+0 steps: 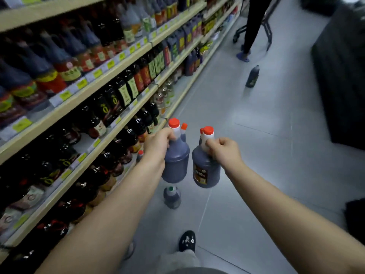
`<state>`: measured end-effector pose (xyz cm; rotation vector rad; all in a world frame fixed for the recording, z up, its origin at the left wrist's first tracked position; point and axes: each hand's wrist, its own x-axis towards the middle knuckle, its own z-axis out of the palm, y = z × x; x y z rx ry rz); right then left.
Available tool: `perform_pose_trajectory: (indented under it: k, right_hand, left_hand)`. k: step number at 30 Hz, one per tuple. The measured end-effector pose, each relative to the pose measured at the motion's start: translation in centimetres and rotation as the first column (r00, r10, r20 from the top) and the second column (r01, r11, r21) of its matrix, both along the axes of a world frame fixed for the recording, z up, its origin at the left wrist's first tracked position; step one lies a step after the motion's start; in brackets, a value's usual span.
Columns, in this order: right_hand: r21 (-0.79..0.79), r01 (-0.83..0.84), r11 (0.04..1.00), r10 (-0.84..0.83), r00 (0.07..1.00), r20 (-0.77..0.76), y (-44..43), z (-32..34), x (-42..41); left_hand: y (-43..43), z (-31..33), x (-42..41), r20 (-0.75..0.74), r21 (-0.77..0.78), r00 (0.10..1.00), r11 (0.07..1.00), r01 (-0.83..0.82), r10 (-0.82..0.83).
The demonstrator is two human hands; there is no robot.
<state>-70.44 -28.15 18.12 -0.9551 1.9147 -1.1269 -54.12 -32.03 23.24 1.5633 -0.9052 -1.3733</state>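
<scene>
Centre of the frame: my left hand (158,144) curls its fingers round the neck of the left jug (176,165), my right hand (225,153) grips the right jug (206,171) likewise; jugs just beside each other, held above the floor (256,175), shelves (59,113) at left

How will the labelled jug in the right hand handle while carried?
Probably heavy for its size: the labelled jug looks full of dark liquid. Gripped only near its neck by the right hand, it may swing and knock the other jug held close beside it.
</scene>
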Motion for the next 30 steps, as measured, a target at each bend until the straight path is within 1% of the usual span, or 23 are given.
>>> perform_pose_trajectory:
  k: [3,6,11,15,17,22,26,30]
  right_hand:
    - [-0.017,0.044,0.999,-0.043,0.999,0.016,-4.2,0.8,-4.3]
    - [-0.029,0.071,0.997,-0.071,0.997,0.015,-8.5,1.4,-8.5]
    - [-0.044,0.103,0.994,-0.103,0.995,0.006,-15.8,1.8,-16.0]
    - [-0.033,0.048,0.998,-0.049,0.999,-0.011,-21.9,1.9,-22.2]
    - [-0.039,0.014,0.999,-0.014,1.000,0.007,-24.8,2.1,-25.0]
    - [-0.042,-0.038,0.998,0.038,0.999,-0.009,-32.3,3.0,-31.5]
    - [-0.053,-0.060,0.997,0.061,0.998,0.005,-38.3,3.7,-34.9]
    - [-0.064,-0.095,0.993,0.097,0.995,0.031,-44.8,3.7,-37.0]
  left_hand:
    - [-5.0,0.5,-4.4,-0.007,0.012,0.998,0.998,0.055,-0.055]
    - [-9.7,1.0,-8.8,-0.008,-0.010,0.996,0.996,0.089,-0.089]
    - [-17.3,0.9,-16.4,0.008,-0.013,0.993,0.993,0.121,-0.121]
    - [-22.8,0.9,-22.6,-0.013,-0.027,0.996,0.996,0.082,-0.083]
    - [-25.4,1.1,-25.4,-0.027,-0.034,0.997,0.997,0.064,-0.065]
    - [-31.8,2.1,-30.6,-0.034,-0.040,0.999,0.999,0.020,-0.021]
    - [-36.8,3.1,-33.5,-0.007,-0.025,1.000,1.000,-0.001,0.001]
    - [-42.8,3.2,-35.6,-0.035,-0.025,0.999,0.999,-0.023,0.022]
